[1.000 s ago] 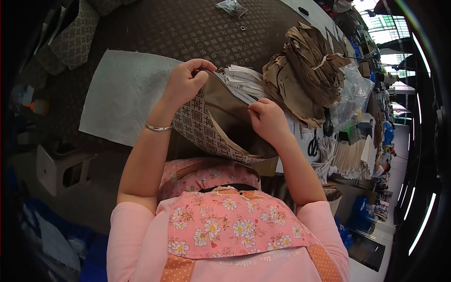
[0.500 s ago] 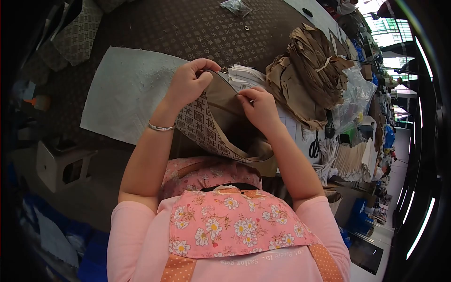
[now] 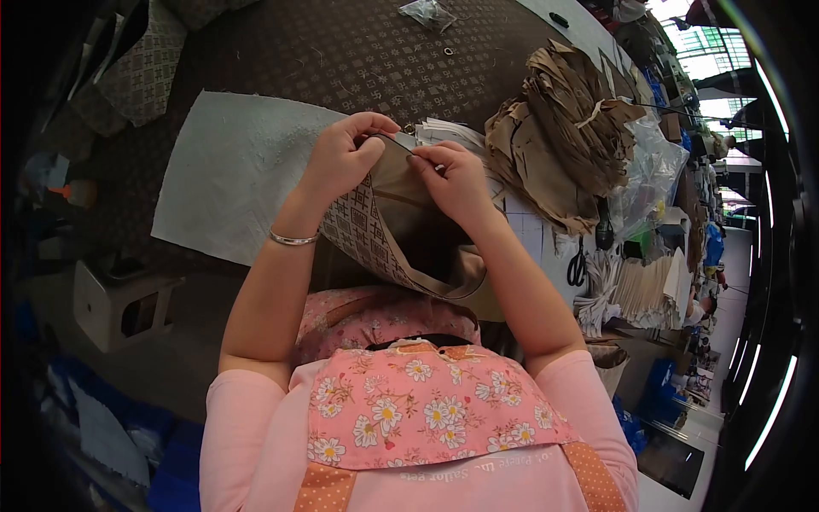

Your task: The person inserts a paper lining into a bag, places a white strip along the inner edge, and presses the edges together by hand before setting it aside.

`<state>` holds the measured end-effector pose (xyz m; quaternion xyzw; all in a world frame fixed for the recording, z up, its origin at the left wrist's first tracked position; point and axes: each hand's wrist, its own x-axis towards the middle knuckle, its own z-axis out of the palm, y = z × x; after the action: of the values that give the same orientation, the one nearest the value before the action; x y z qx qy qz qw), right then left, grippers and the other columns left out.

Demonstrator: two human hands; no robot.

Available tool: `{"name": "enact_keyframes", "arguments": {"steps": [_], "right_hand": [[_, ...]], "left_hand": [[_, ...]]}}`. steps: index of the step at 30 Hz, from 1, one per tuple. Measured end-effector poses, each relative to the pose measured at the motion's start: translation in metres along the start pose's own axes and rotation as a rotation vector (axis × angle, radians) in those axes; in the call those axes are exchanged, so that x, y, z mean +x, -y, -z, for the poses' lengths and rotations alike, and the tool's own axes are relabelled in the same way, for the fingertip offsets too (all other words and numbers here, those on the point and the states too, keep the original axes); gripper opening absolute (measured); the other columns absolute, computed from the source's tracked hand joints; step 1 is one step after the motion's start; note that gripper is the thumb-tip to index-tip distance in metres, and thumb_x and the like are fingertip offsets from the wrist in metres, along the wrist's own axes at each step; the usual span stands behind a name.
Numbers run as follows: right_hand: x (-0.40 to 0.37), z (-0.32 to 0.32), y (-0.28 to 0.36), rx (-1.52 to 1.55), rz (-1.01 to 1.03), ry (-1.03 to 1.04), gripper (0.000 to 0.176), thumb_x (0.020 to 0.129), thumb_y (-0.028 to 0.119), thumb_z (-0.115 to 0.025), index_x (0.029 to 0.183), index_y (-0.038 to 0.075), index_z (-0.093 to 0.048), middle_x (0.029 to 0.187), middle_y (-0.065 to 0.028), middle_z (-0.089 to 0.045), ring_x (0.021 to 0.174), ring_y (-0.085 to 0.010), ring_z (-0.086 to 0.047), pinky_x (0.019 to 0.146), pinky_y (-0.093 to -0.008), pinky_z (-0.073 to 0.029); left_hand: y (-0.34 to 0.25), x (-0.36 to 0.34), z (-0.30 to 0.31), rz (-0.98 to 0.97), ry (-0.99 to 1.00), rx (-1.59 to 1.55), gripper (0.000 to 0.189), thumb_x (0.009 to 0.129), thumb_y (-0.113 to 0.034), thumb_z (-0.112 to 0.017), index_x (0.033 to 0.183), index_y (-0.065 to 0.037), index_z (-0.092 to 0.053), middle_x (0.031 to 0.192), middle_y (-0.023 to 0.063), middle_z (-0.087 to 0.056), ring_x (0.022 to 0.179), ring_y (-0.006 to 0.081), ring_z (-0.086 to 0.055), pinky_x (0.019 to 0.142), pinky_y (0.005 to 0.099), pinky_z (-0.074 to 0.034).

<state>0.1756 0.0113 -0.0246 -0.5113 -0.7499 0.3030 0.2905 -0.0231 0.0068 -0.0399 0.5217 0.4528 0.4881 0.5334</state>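
A fabric bag point(image 3: 365, 232) with a brown geometric pattern outside and a plain tan lining point(image 3: 397, 206) hangs in front of my lap, its mouth gaping towards me. My left hand point(image 3: 343, 155), with a silver bangle on the wrist, pinches the far rim of the bag. Close beside it, my right hand point(image 3: 454, 181) grips the same dark-edged rim between thumb and fingers. Only a short stretch of rim shows between the two hands. My fingers hide exactly what lies at the pinch points.
A pale grey sheet point(image 3: 230, 171) lies left of the bag on brown patterned cloth point(image 3: 358, 60). To the right are a tied bundle of brown fabric pieces point(image 3: 563, 128), clear plastic point(image 3: 653, 171), black scissors point(image 3: 577, 266) and stacked cream pieces point(image 3: 648, 286). A plastic stool point(image 3: 107, 303) stands at left.
My right hand has moved left along the rim, nearer to my left hand. The bag's mouth has slackened and changed shape. My left hand has kept its hold, nearly in place.
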Motion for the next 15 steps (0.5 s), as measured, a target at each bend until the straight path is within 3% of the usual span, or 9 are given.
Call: {"name": "enact_keyframes", "arguments": {"steps": [5,8,11,15], "right_hand": [[0.006,-0.002,0.007,-0.001,0.018,0.027,0.015,0.086,0.011,-0.068,0.097,0.003,-0.072,0.086,-0.011,-0.066,0.072,-0.0242,-0.065,0.065,-0.0326,-0.052],[0.01,-0.005,0.015,0.006,0.038,0.051,0.016,0.086,0.011,-0.067,0.098,0.004,-0.073,0.089,-0.0114,-0.066,0.075,-0.0261,-0.066,0.067,-0.0337,-0.053],[0.016,-0.006,0.024,-0.068,0.149,0.069,0.016,0.087,0.011,-0.066,0.1,0.002,-0.072,0.091,-0.0097,-0.067,0.074,-0.0203,-0.066,0.066,-0.0295,-0.053],[0.02,0.0,0.024,-0.196,0.177,0.15,0.018,0.086,0.013,-0.066,0.1,0.002,-0.072,0.091,-0.0109,-0.067,0.075,-0.0248,-0.066,0.068,-0.0316,-0.053]], "left_hand": [[0.005,-0.001,0.002,0.014,-0.006,-0.008,0.028,0.084,0.001,-0.048,0.105,0.002,-0.067,0.101,0.0038,-0.067,0.091,0.0071,-0.059,0.08,0.0212,-0.047],[0.007,-0.003,0.001,-0.037,-0.053,-0.013,0.025,0.083,-0.003,-0.052,0.101,0.0,-0.069,0.091,0.0023,-0.069,0.08,0.007,-0.06,0.073,0.0226,-0.05],[0.005,-0.004,0.002,-0.039,-0.029,-0.001,0.024,0.082,-0.004,-0.053,0.1,0.0,-0.069,0.089,0.0019,-0.069,0.078,0.0062,-0.059,0.071,0.0222,-0.05],[-0.001,-0.009,0.004,-0.011,-0.052,0.002,0.023,0.081,-0.003,-0.054,0.097,0.0,-0.07,0.086,0.0015,-0.069,0.074,0.0051,-0.059,0.069,0.0215,-0.049]]}}
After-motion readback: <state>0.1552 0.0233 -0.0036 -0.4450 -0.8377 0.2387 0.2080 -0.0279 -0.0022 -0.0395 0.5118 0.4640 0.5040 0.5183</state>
